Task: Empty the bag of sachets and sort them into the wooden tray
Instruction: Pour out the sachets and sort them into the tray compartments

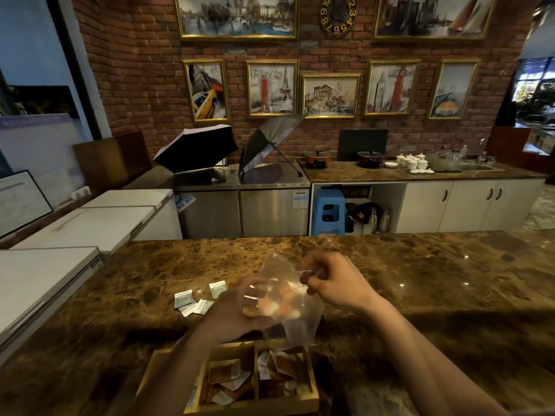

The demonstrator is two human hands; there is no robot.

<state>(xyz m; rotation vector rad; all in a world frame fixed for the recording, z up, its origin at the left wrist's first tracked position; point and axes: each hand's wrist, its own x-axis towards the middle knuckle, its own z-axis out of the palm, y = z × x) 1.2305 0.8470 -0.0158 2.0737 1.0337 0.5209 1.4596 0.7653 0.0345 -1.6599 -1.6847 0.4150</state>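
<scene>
A clear plastic bag (292, 318) hangs above the counter between both hands. My left hand (237, 310) grips its left side, fingers curled round the film. My right hand (333, 283) pinches the bag's upper right edge. The bag looks see-through with nothing plainly inside. Below it sits the wooden tray (312, 400), divided into compartments that hold brown and white sachets (276, 370); my left forearm hides its left part. Several white-green sachets (192, 301) lie loose on the counter to the left of my left hand.
The brown marble counter (420, 280) stretches wide to the right and far side. White chest freezers (45, 274) stand at the left. Behind are steel fridges with two open umbrellas (198, 148), a blue stool and a back counter with pots and cups.
</scene>
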